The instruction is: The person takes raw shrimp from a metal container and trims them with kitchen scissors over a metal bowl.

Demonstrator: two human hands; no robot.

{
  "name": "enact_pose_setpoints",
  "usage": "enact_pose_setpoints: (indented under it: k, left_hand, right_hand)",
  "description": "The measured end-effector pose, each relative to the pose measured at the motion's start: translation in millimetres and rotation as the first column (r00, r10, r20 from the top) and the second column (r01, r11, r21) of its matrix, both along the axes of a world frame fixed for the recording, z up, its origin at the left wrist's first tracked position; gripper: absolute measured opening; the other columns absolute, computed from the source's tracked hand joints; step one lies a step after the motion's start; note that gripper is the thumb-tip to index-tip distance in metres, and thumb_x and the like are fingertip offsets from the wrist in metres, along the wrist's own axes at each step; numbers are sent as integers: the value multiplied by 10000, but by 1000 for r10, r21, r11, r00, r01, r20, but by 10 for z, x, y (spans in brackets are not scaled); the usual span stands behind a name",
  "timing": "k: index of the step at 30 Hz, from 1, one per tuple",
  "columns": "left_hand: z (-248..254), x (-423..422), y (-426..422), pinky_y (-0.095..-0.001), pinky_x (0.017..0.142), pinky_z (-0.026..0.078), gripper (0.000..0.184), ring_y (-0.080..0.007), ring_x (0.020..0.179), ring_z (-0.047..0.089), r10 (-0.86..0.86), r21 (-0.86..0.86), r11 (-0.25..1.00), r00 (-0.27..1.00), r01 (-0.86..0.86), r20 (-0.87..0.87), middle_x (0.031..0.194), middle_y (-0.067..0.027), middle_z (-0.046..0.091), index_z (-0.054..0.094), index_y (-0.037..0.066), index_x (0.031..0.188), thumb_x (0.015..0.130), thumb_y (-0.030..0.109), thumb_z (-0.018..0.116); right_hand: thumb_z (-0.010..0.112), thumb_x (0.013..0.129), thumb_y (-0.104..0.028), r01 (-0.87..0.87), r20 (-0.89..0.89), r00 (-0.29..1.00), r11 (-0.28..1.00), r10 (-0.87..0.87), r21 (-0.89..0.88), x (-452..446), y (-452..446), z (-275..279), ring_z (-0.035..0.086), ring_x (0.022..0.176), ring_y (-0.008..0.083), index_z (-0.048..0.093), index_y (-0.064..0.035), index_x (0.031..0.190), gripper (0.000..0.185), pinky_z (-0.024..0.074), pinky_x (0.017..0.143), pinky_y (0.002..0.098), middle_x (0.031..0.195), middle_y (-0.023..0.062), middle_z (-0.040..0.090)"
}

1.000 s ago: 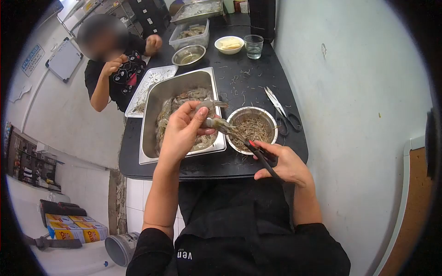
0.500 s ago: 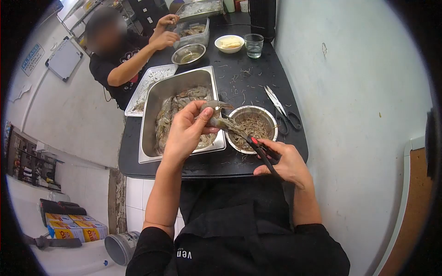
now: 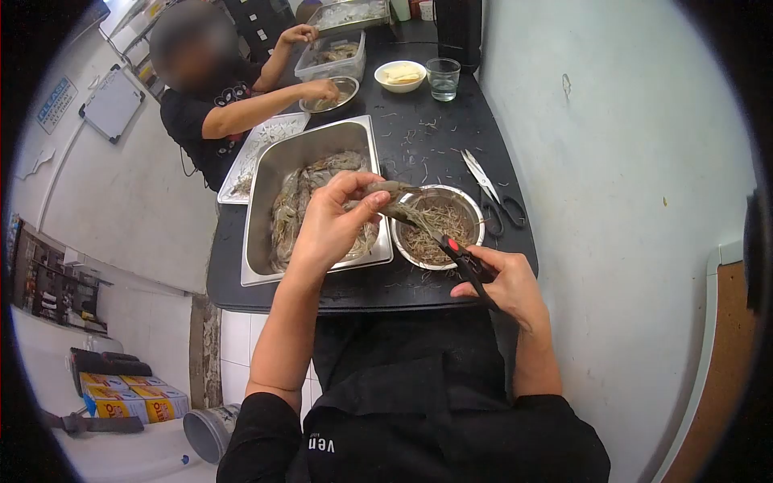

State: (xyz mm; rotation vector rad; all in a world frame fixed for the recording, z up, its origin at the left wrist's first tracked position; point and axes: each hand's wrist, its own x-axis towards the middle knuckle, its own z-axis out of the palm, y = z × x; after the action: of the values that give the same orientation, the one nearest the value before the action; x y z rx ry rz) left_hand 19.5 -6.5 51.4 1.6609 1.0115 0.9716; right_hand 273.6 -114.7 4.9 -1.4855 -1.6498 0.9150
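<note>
My left hand (image 3: pixel 336 219) pinches a grey raw shrimp (image 3: pixel 388 190) above the right rim of a deep steel pan (image 3: pixel 264 185). More raw shrimp (image 3: pixel 291 211) lie inside that pan. In my right hand (image 3: pixel 509 283) are black-handled scissors (image 3: pixel 467 264) with a red pivot, fingers wrapped round the handles. Their blades point up and left at the shrimp's head end; whether they touch it I cannot tell. Beneath them stands a round steel bowl (image 3: pixel 477 216) full of trimmed shrimp legs and feelers (image 3: pixel 439 229).
A second pair of scissors (image 3: pixel 483 173) lies right of the bowl. Farther back are a white bowl (image 3: pixel 401 87), a glass of water (image 3: pixel 443 80) and a plastic tub (image 3: pixel 358 68). Across the left corner, a co-worker (image 3: pixel 217 105) reaches into a small steel bowl (image 3: pixel 351 100). A wall (image 3: pixel 612 177) borders the right side.
The shrimp in my left hand has turned to lie flatter. My right hand with the scissors has shifted slightly right. The co-worker's nearer hand has lowered into the small bowl.
</note>
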Motion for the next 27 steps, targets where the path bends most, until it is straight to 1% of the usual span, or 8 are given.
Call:
enact_pose_setpoints:
  k: [3, 5, 8, 12, 14, 22, 24, 27]
  left_hand:
    - [55, 20, -18, -251, 728, 524, 193, -110, 829, 611, 3, 59, 998, 1000, -2, -23, 952, -40, 637, 639, -21, 1053, 887, 76, 652]
    - [48, 30, -22, -250, 731, 523, 186, -109, 836, 610, -23, 48, 999, 1000, 22, 14, 955, -40, 631, 645, -27, 1046, 886, 66, 649]
    - [42, 72, -38, -249, 738, 522, 181, -110, 852, 609, -51, 34, 998, 995, 48, 91, 962, -42, 619, 654, -39, 1041, 887, 55, 643]
    - [-23, 89, -24, -250, 751, 527, 191, -116, 869, 610, -63, -54, 996, 988, 71, 143, 972, -46, 604, 661, -54, 1042, 892, 63, 638]
    - [-62, 90, -10, -250, 754, 529, 198, -116, 866, 610, -71, -63, 995, 986, 81, 148, 971, -43, 608, 660, -50, 1050, 893, 68, 638]
    - [-105, 114, -8, -243, 708, 513, 269, -96, 779, 608, -4, -192, 980, 973, 50, 231, 902, -37, 645, 634, -33, 1111, 877, 94, 674]
    - [-34, 87, -13, -243, 705, 514, 222, -93, 789, 616, -18, -71, 997, 1000, 18, 0, 865, -37, 656, 624, -30, 1057, 881, 98, 669]
    - [5, 71, -27, -231, 731, 505, 212, -86, 821, 600, -56, -30, 998, 998, 56, -12, 918, -32, 641, 608, -4, 1048, 891, 125, 668]
  right_hand:
    - [899, 578, -336, -11, 13, 1000, 1000, 11, 1, 24, 7, -16, 510, 593, 126, 662, -30, 1100, 651, 429, 568, 285, 652, 58, 555]
    - [911, 559, -318, -20, 94, 996, 997, 12, 79, 24, 1, -21, 598, 762, 140, 615, -37, 1197, 758, 484, 682, 277, 891, 69, 644]
    - [913, 536, -346, -39, 141, 990, 994, 25, 100, 49, 36, -86, 629, 860, 206, 590, -66, 1240, 824, 507, 744, 325, 997, 109, 643]
    - [912, 527, -362, -38, 139, 990, 993, 22, 116, -2, 37, 12, 627, 832, 207, 597, -66, 1227, 823, 502, 744, 337, 944, 104, 640]
    - [892, 532, -409, -14, 117, 993, 987, -5, 159, -26, 36, 32, 605, 772, 243, 626, -60, 1170, 775, 483, 724, 369, 798, 76, 635]
    - [904, 528, -373, 39, 109, 992, 981, -61, 191, -33, 41, -86, 597, 679, 211, 652, -48, 1127, 727, 485, 635, 339, 745, 79, 614]
    - [906, 525, -372, 32, 140, 988, 978, -62, 205, -27, 45, -96, 593, 665, 205, 654, -48, 1125, 727, 485, 621, 335, 731, 77, 608]
    - [904, 526, -377, 37, 170, 983, 976, -75, 215, -23, 42, -111, 589, 664, 206, 654, -49, 1126, 729, 482, 619, 337, 717, 70, 602]
